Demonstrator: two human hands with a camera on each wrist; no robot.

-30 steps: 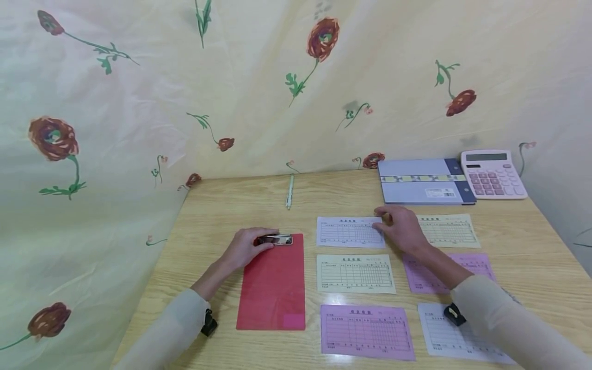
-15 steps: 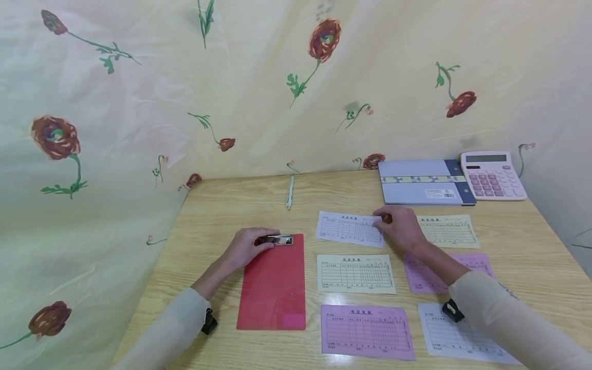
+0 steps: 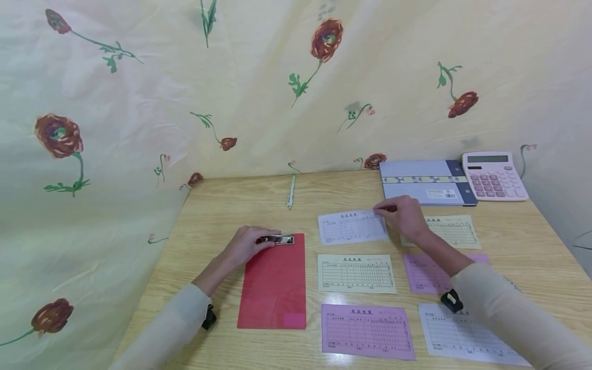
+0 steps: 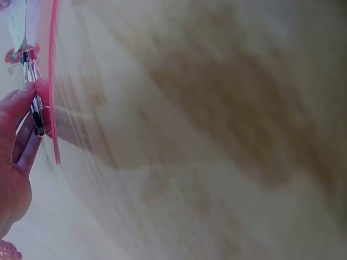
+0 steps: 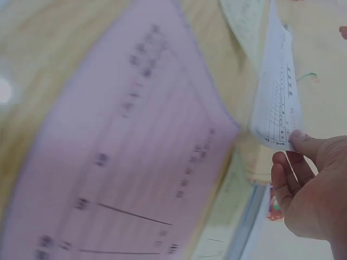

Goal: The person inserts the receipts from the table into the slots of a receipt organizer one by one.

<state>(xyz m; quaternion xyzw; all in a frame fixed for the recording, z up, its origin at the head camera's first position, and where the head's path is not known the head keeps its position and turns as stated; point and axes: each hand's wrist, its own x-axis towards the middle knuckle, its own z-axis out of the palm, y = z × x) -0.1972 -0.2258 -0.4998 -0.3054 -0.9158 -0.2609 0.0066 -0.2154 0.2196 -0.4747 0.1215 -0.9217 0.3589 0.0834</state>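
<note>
White slip (image 3: 349,228), right of centre, we pinch with our right hand (image 3: 405,218); our left hand (image 3: 246,246) grips the clip (image 3: 283,239) on a red clipboard (image 3: 274,288).

Your wood-grain counter (image 3: 222,200) carries a red clipboard (image 3: 273,293), a pen (image 3: 291,192), a blue folder (image 3: 407,192), a calculator (image 3: 495,176), two cream slips (image 3: 356,274), two pink slips (image 3: 368,332) and one white slip (image 3: 450,336).

White printed slip (image 3: 351,227), right end raised; red clipboard (image 3: 274,285), lying flat, left of slip.
</note>
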